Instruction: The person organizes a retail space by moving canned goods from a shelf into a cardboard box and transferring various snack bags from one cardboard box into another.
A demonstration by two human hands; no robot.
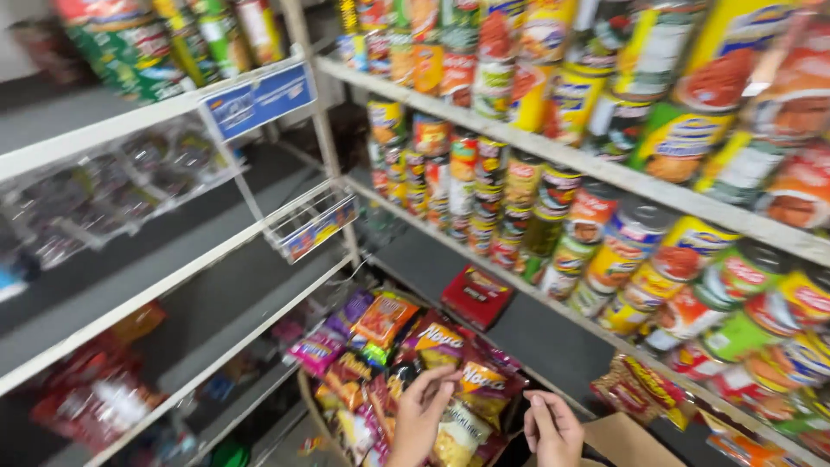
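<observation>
Shelves [484, 285] at twelve o'clock are sitting mostly bare while the left hand [421, 415], fingers clamped on a snack packet [480, 380], and the right hand [553, 428], fingers loosely apart, are working over a full carton [622, 437].

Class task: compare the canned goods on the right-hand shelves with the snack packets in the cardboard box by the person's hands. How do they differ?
The cans are rigid cylinders; the snack packets are soft, crinkled bags. The cans stand upright in stacked rows on the shelves; the packets lie jumbled in the box. The left hand touches the packets; neither it nor the right hand touches the cans. Both are brightly coloured.
</observation>
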